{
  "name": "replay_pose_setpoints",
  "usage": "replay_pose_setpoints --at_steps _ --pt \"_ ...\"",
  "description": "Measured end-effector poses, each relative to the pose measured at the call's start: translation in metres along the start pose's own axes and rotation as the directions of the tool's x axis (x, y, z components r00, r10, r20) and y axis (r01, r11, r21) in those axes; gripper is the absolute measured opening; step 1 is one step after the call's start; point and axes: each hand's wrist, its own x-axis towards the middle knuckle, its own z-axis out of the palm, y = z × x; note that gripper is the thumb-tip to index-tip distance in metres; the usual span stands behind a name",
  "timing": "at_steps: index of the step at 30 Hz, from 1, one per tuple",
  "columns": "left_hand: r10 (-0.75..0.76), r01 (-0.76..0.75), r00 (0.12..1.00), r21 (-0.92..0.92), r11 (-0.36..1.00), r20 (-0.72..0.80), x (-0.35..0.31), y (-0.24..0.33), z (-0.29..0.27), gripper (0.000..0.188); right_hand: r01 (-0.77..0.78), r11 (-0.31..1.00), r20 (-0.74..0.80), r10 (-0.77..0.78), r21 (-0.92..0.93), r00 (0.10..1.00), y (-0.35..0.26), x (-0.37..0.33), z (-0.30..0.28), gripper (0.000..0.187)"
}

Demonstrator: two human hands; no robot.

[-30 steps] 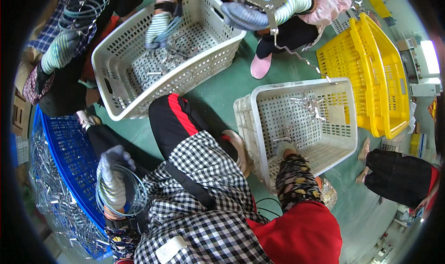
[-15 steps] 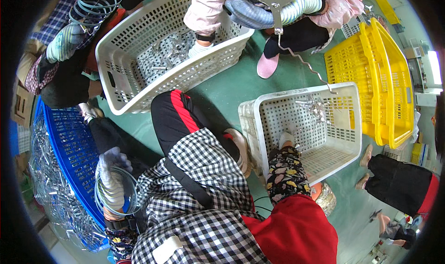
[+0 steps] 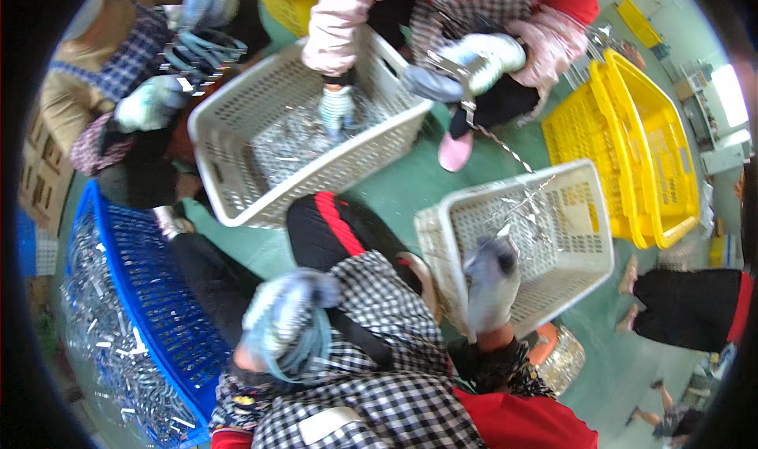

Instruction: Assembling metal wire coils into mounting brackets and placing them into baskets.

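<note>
My gloved left hand (image 3: pixel 286 311) is over my lap, its fingers curled and smeared by motion. Thin blue-grey wire loops (image 3: pixel 309 356) hang at it, passing around the palm and wrist. Inside the near wall of the right-hand white basket (image 3: pixel 462 291), my gloved right hand (image 3: pixel 491 287) has its fingers closed. A small shiny metal piece (image 3: pixel 504 231) sticks out at its fingertips; its exact kind is blurred. Loose metal parts (image 3: pixel 525 216) lie in that basket beyond the hand.
A larger white basket (image 3: pixel 316 177) holds many metal parts, with a co-worker's gloved hand (image 3: pixel 337 111) in it. Another person's hands (image 3: pixel 150 103) hold wire loops at upper left. A blue basket (image 3: pixel 150 291) of metal pieces stands left; yellow baskets (image 3: pixel 632 149) stand right.
My left hand has moved right and inward over my lap with the wire loops. My right hand has risen from the basket's bottom, with a shiny piece now at its fingertips.
</note>
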Motion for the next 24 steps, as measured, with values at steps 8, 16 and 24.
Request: replay_pose_setpoints --at_steps 8,16,24 --pt "0.203 -0.212 0.977 -0.258 0.943 -0.062 -0.019 -0.023 -0.004 0.039 0.821 0.56 0.875 -0.333 -0.116 0.351 0.006 -0.08 0.136 0.017" --pt "0.145 -0.261 0.752 -0.088 0.961 -0.644 -0.079 -0.042 -0.044 0.027 0.003 0.943 0.879 0.309 -0.333 0.362 0.01 -0.068 0.194 0.036" --pt "0.227 -0.402 0.797 -0.211 0.891 -0.559 -0.086 -0.047 -0.05 0.018 0.112 0.974 0.973 0.183 -0.199 0.141 -0.018 -0.087 0.27 0.03"
